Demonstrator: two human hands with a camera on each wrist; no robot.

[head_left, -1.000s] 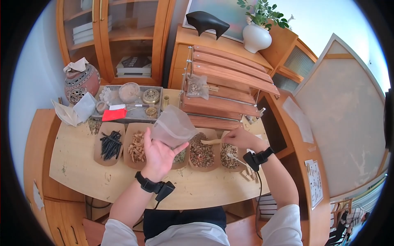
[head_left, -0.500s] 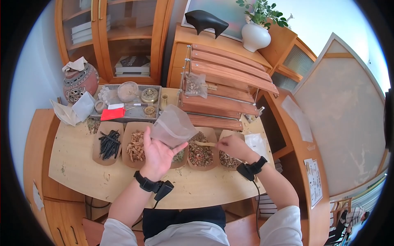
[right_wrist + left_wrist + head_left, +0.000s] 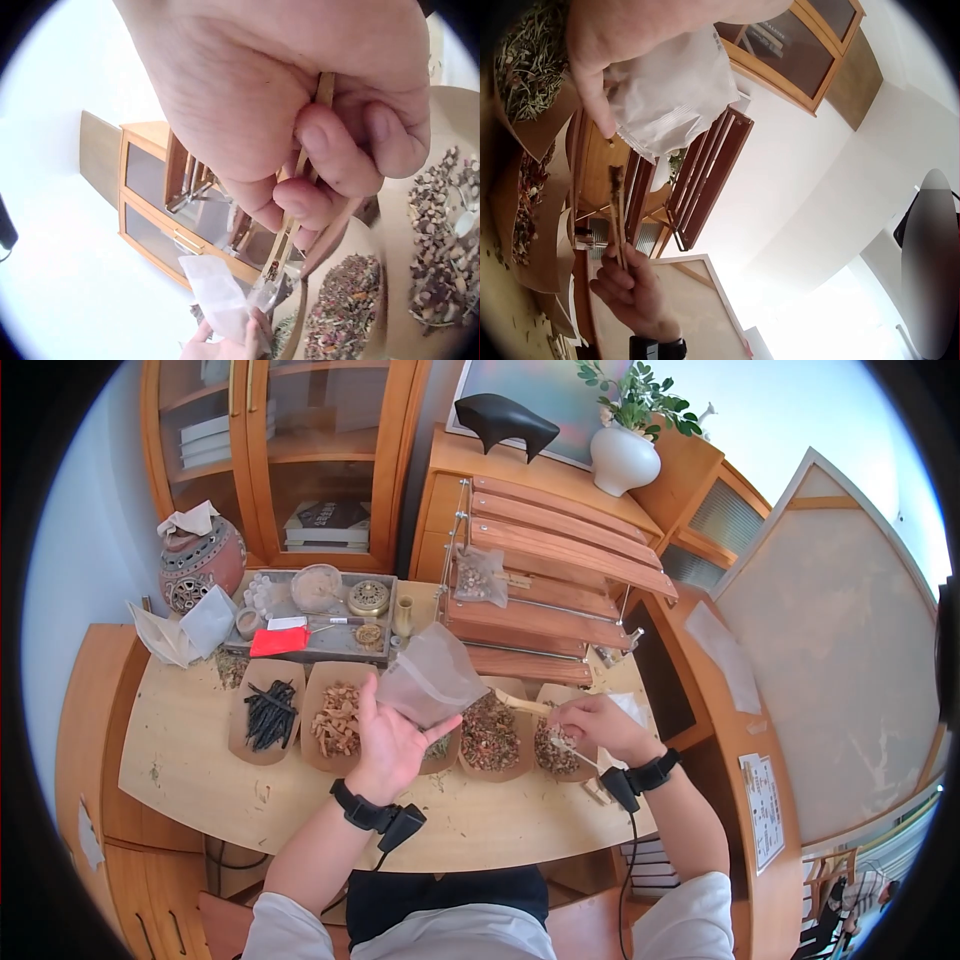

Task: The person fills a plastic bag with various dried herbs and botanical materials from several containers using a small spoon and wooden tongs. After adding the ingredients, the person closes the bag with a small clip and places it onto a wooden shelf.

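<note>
My left hand point(image 3: 392, 745) is palm up, holding a translucent white pouch point(image 3: 430, 675) above the paper trays; the fingers behind it are hidden. My right hand point(image 3: 600, 725) pinches slim wooden tongs point(image 3: 522, 703) between thumb and fingers, their tips pointing at the pouch's right side. Dark herb bits show at the tong tips point(image 3: 616, 176) in the left wrist view. Under the tongs are a tray of reddish mixed herbs point(image 3: 490, 735) and a tray of brown and pale bits point(image 3: 553, 745) with a white spoon in it.
Farther left stand trays of wood chips point(image 3: 338, 720) and black strips point(image 3: 270, 718). A grey tray point(image 3: 330, 642) with incense ware lies behind them. A slatted wooden rack point(image 3: 560, 550) rises at the back. A patterned urn point(image 3: 202, 570) is at the far left.
My right hand first moves left, the tongs over the reddish herbs, then back right, with the tips lifted towards the pouch. The left hand and pouch stay almost still.
</note>
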